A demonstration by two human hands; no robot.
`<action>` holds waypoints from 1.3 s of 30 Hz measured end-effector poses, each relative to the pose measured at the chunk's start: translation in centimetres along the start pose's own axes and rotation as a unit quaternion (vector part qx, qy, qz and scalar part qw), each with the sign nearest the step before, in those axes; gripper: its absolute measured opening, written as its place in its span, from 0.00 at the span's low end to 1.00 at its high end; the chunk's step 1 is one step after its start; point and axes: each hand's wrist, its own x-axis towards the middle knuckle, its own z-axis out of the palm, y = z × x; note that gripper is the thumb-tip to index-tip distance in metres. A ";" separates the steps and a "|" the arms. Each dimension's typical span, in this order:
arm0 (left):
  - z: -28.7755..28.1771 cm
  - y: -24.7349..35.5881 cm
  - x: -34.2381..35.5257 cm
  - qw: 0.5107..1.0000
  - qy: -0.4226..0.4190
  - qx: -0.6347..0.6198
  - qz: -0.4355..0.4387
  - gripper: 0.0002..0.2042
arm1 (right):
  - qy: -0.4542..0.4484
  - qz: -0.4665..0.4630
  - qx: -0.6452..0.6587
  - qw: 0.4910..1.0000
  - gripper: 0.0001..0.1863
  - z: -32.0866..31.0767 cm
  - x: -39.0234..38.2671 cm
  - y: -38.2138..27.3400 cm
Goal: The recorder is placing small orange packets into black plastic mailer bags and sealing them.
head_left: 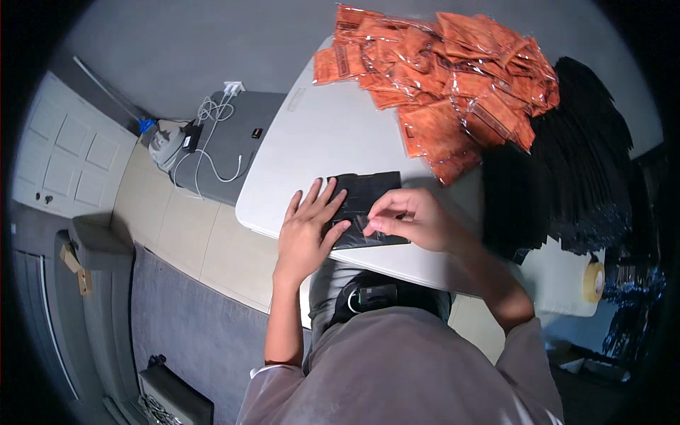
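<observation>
A flat, black rectangular packet (pixel 372 185) lies at the near edge of the white table, with a shiny, clear-looking plastic patch (pixel 348 228) on its lower part. My left hand (pixel 304 234) rests on the packet's left side, fingers spread and pressing it flat. Over the packet's right side, my right hand (pixel 411 219) has thumb and forefinger pinched together right beside the shiny patch. Whatever is between those fingertips is too small to make out.
Orange items in clear plastic bags (pixel 453 71) are heaped at the table's (pixel 297 149) far side. Stacks of black items (pixel 520 198) stand to the right, near a tape roll (pixel 593 282). A grey surface with white cables (pixel 237 134) lies left, beyond the table.
</observation>
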 end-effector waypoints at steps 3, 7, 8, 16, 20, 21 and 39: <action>-0.2 0.3 0.1 1.000 0.006 0.004 -0.003 0.26 | 0.005 0.020 0.037 0.999 0.08 -0.4 0.7 1.1; -0.2 0.1 0.1 1.000 0.004 0.008 0.007 0.26 | -0.037 0.021 -0.063 0.997 0.06 -0.3 1.2 1.0; -0.2 0.1 0.1 1.000 0.002 0.010 0.006 0.26 | -0.038 0.020 -0.061 0.997 0.06 -0.2 1.4 1.2; 0.1 0.4 0.2 1.000 -0.001 0.011 -0.002 0.24 | -0.008 -0.007 0.002 1.000 0.08 0.1 1.6 1.9; 0.0 0.5 0.1 1.000 0.000 0.011 -0.005 0.25 | 0.015 0.018 -0.005 1.000 0.09 0.1 1.8 2.2; 0.0 0.5 0.0 1.000 -0.002 0.004 -0.011 0.25 | 0.021 0.020 -0.006 1.000 0.09 0.2 1.8 2.3; -0.1 0.6 0.2 1.000 -0.011 0.015 -0.012 0.25 | 0.104 0.070 -0.011 0.992 0.13 0.0 1.4 2.5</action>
